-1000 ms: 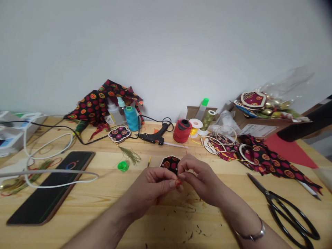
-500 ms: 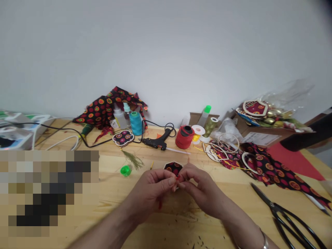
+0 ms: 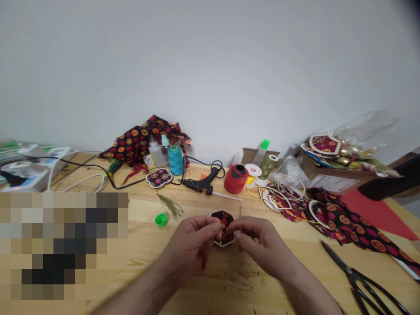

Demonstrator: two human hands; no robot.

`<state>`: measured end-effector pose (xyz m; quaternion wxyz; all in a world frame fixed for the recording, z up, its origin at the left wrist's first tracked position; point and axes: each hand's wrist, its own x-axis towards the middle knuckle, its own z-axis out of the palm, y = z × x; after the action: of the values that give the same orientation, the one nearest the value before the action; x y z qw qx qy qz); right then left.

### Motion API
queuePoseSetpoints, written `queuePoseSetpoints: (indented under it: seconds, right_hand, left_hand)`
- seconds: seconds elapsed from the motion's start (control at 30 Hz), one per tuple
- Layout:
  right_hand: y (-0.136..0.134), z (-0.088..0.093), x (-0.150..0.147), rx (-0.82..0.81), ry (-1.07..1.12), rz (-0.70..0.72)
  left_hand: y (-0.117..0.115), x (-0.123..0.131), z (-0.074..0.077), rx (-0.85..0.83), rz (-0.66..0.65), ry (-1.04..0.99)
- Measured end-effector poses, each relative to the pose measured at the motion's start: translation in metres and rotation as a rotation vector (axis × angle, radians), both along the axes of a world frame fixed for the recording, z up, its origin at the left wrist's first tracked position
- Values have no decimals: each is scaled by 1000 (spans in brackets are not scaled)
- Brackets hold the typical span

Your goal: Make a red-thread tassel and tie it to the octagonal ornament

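Observation:
My left hand pinches a small red cord, part of which hangs below the fingers; a bit of red also shows at the fingertips. My right hand is just to the right, its thumb and forefinger curled close together over the edge of an octagonal fabric piece. Whether a thread runs between those fingers is too small to tell. The octagonal piece, dark patterned cloth in a pale frame, lies on the table behind and between both hands.
Behind the hands lie a black glue gun, a red thread spool, a teal spool and a green cup. Large black scissors rest at the right. Patterned cloth and wooden rings are beyond them.
My right hand has moved slightly right, away from my left fingertips, uncovering more of the octagonal piece. The whole view has shifted a little, with table objects appearing lower and further right.

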<state>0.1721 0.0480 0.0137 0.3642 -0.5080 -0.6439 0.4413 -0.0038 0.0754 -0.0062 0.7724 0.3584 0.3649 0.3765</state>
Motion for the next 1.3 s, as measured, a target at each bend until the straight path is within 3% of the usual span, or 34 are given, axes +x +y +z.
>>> queuePoseSetpoints:
  seconds: [0.13, 0.27, 0.47, 0.9, 1.3]
  right_hand:
    - [4, -6, -2, 120, 81, -237]
    - [4, -11, -5, 218, 219, -249]
    - [1, -11, -9, -27, 413, -122]
    - [0, -13, -13, -440, 773, -108]
    - [2, -11, -12, -481, 735, -140]
  left_hand:
    - [0, -1, 1, -12, -8, -1]
    - [-3, 0, 3, -20, -39, 3]
    - [-5, 2, 8, -19, -64, 36]
    - [-5, 0, 3, 3, -62, 101]
    - [-6, 2, 9, 5, -64, 115]
